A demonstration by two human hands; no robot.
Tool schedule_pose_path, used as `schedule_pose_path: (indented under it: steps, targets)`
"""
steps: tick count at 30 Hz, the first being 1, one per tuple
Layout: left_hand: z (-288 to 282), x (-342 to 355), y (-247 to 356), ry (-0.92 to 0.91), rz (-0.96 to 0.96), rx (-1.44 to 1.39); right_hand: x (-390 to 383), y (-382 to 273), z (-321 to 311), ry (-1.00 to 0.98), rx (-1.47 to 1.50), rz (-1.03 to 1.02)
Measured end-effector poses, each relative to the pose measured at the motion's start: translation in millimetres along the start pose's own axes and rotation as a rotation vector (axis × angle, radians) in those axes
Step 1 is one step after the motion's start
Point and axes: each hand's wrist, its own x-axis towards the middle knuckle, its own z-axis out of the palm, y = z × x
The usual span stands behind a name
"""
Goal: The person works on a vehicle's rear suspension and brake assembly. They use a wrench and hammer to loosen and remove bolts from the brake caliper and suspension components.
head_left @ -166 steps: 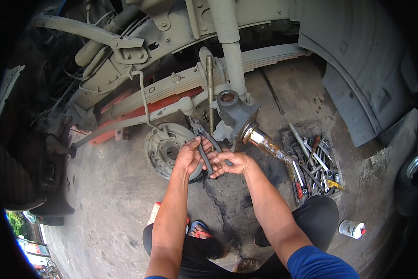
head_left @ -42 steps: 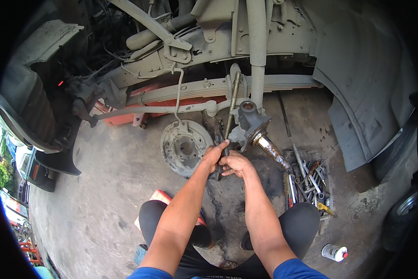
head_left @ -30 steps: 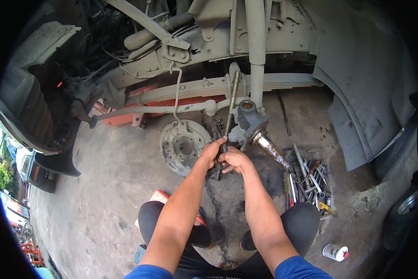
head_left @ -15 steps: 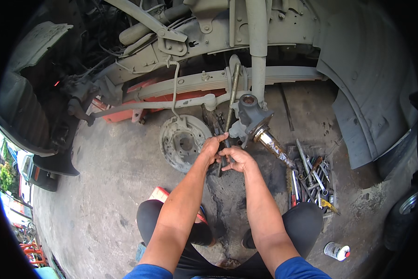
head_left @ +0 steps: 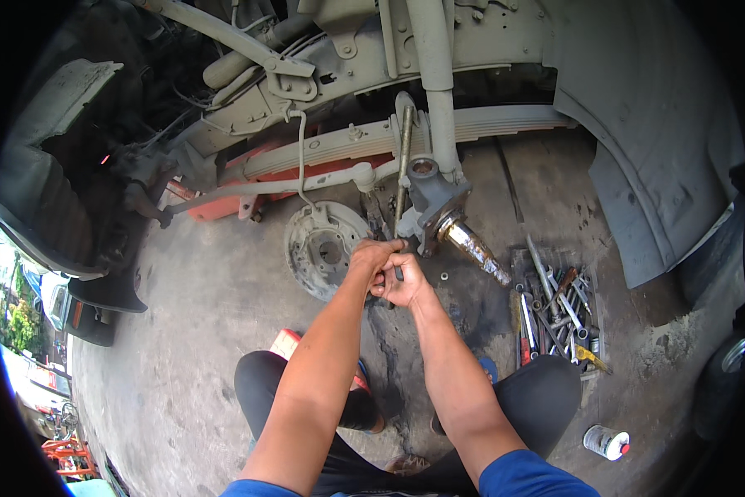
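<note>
My left hand [head_left: 374, 258] and my right hand [head_left: 405, 282] meet just below the steering knuckle [head_left: 438, 197]. Both have curled fingers that overlap, hiding what they grip. Dark rod-like pieces run down behind them, and a dark end shows just under the fingers. A long metal bar [head_left: 404, 161] stands upright in front of the leaf spring [head_left: 331, 149], its lower end close to my left thumb. The knuckle's shiny, greasy spindle [head_left: 474, 246] points down to the right. Left of my hands lies a round, dusty brake backing plate [head_left: 296, 253].
Wrenches and other tools fill a tray [head_left: 602, 319] at the right. A small nut [head_left: 444, 276] lies on the floor. A white can [head_left: 602, 442] rests near my right knee. A grey shock absorber [head_left: 440, 91] and fender [head_left: 629, 124] hang above; a red jack [head_left: 215, 205] stands behind.
My right hand has moved left and up, closing against my left hand; its fingers were more spread before. The small nut now shows on the floor. The view has shifted slightly.
</note>
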Motion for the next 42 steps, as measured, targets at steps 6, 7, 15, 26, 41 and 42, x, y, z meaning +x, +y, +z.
schedule_pose_path:
  steps: [6, 7, 15, 26, 41, 42]
  targets:
    - [8, -1, -12, -0.195, -0.015, -0.476, -2, -1, 9, 0.258, -0.462, -0.106]
    - [8, 3, -8, -0.034, -0.023, -0.132, -4, 0, 9, 0.163, -0.230, -0.046]
    - [4, -9, -21, -0.356, 0.045, -0.646, -2, 7, 10, 0.433, -0.762, -0.173]
    - [11, -24, -29, -0.367, -0.046, -0.883, -9, 14, 16, 0.521, -0.949, -0.193]
    - [-27, -3, -4, -0.185, 0.008, -0.098, -3, 7, 5, 0.071, -0.372, -0.074]
    - [-28, 0, -2, -0.176, -0.006, -0.134, 1, 5, 7, 0.117, -0.348, -0.037]
